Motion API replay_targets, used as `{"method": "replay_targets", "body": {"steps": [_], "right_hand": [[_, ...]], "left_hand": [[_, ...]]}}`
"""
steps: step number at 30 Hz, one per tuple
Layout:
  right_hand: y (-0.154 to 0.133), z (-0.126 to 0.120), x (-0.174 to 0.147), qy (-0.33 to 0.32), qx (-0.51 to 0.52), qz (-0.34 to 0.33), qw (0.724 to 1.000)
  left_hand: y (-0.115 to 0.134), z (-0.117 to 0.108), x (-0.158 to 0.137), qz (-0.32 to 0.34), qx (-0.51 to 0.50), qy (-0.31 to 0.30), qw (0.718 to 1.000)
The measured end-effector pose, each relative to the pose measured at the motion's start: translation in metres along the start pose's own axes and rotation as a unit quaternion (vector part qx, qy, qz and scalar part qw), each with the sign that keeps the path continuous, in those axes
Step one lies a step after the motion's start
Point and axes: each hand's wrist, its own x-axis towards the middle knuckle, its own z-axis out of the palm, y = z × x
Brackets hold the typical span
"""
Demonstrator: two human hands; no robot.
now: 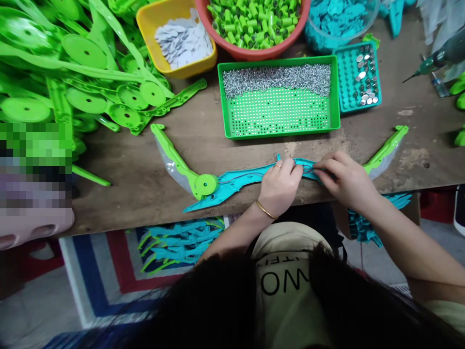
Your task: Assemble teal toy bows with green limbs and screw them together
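Note:
A bow-shaped toy part lies along the table's front edge, with a blue plastic body (pixel 241 180), a green arm (pixel 174 160) at its left end and another green arm (pixel 387 148) at its right. A thin dark cord (pixel 250 175) runs along the body's open inner face. My left hand (pixel 281 186), wearing a ring and a bracelet, is closed over the middle of the body. Close beside it, my right hand (pixel 343 178) pinches at the cord near the body's right half. Its fingers cover that end of the body.
Behind stands a green tray (pixel 279 134) of small screws, beside a teal tray (pixel 359 107) with round metal pieces. Further back are a yellow bin (pixel 152 36), a red bowl (pixel 254 52) and a clear tub (pixel 319 46). Green parts (pixel 87 51) pile up left; a power screwdriver (pixel 432 63) is right.

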Motion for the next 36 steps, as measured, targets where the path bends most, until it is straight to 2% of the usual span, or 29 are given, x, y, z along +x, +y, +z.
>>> {"method": "replay_targets", "body": {"steps": [8, 14, 28, 32, 36], "right_hand": [[0.007, -0.006, -0.014, 0.064, 0.002, 0.018, 0.998], [0.013, -0.002, -0.018, 0.037, -0.011, -0.005, 0.999], [0.004, 0.019, 0.002, 0.039, -0.053, -0.051, 0.997], [0.004, 0.024, 0.004, 0.031, -0.068, -0.04, 0.996], [0.001, 0.024, 0.008, 0.035, -0.033, -0.013, 0.999]], "left_hand": [[0.001, -0.002, 0.009, 0.005, 0.026, -0.001, 1.0], [-0.003, -0.001, 0.007, 0.02, 0.024, 0.007, 0.999], [-0.006, 0.0, 0.004, 0.001, -0.002, 0.008, 1.0], [-0.008, 0.002, 0.003, 0.001, -0.01, 0.002, 1.0], [-0.009, 0.002, 0.003, 0.011, -0.002, 0.005, 1.0]]}}
